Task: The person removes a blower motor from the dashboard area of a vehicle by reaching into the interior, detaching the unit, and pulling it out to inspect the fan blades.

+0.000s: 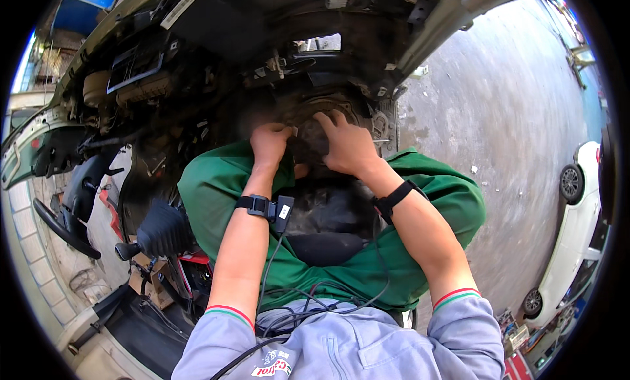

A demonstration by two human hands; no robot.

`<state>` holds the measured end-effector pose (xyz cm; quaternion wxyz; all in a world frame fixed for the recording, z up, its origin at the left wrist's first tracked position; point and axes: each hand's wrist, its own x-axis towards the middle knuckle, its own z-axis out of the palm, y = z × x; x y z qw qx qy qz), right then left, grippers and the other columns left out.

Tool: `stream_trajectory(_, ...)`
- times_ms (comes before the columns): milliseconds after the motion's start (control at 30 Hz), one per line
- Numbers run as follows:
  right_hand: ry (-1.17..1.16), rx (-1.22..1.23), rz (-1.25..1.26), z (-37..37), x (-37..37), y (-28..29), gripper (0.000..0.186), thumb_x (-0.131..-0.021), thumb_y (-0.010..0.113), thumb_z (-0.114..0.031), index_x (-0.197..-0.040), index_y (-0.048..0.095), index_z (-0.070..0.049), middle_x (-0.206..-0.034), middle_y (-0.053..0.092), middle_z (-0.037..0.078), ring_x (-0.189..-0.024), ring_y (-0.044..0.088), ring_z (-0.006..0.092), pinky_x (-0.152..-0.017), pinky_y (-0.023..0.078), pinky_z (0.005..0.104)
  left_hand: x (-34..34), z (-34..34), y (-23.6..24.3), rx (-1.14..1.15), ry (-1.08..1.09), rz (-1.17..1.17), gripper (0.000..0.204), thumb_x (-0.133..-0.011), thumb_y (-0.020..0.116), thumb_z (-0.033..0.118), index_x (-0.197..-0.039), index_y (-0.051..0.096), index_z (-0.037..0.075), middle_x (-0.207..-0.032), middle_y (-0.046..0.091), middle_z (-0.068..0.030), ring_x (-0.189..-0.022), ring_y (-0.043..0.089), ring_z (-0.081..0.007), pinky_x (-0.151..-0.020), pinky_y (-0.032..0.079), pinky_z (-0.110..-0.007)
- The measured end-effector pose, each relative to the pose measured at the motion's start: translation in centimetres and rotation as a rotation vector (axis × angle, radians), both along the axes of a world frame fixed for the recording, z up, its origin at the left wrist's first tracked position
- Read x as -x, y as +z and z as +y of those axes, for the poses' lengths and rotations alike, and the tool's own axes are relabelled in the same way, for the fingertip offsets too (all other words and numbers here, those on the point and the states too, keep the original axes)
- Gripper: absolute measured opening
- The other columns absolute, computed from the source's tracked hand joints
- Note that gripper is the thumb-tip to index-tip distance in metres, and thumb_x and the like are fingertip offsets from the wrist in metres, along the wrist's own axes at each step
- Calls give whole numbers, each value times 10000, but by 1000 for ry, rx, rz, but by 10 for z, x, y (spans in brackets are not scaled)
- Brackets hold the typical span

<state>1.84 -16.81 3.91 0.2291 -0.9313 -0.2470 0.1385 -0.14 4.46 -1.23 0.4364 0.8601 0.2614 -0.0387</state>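
Note:
My left hand [270, 142] is closed, thumb and forefinger pinched at a small pale piece [293, 130] too small to name, in front of a dark round housing [308, 111] in the footwell. My right hand [346, 144] is at that housing's right side, fingers curved and apart, with nothing visible in them. Just right of it is a metal bracket [382, 127] with a thin rod sticking out. Above, the stripped dashboard frame [230, 45] shows wiring and dark parts. My legs in green trousers are spread round a dark floor [325, 209] between my arms.
At left are a gear lever [128, 251] with a black boot, a loose black curved part [65, 226] and a cardboard box [147, 285]. The door opening at right gives onto concrete ground [472, 98], where a white car [564, 235] stands.

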Motion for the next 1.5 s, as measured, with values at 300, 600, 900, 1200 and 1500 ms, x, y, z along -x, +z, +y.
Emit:
stream_trajectory(300,-43,-49,-25,-2,6,-5,778,-683,722,-146,-1421,478,-112,-1276,569,234,-911,707,371,-756,573,447,-3,-1,-1,-312,-163,-14,242,-756,756,221,-879,782,14,-839,745,-185,-801,737,-280,-763,556,-371)
stream_trajectory(600,-63,-104,-17,-10,1,-8,747,-660,746,-151,-1368,516,-85,-1189,595,200,-892,701,361,-741,568,441,-2,-7,-1,-290,-184,-147,216,-803,719,181,-904,757,-6,-808,732,-162,-753,707,-249,-734,541,-346)
stream_trajectory(900,-12,-116,-17,1,-2,-5,741,-644,782,-198,-1328,523,-76,-1142,609,195,-912,704,361,-743,578,447,6,32,-21,-78,8,-116,223,-875,681,190,-885,716,-30,-679,631,-50,-582,570,-165,-544,439,-311)
stream_trajectory(1200,-78,-84,-30,-5,-4,-7,723,-697,701,-166,-1389,498,-125,-1309,579,200,-998,689,374,-837,553,459,-3,11,24,998,601,104,94,-857,611,91,-798,542,66,-722,487,-43,-656,491,-180,-612,454,-316)
stream_trajectory(1500,-133,-35,-33,-10,-18,0,776,-655,734,-239,-1395,506,-189,-1312,615,145,-1022,677,385,-859,559,470,5,42,-6,746,685,48,230,-886,512,33,-1083,622,-12,-852,583,-81,-741,581,-215,-670,513,-357)
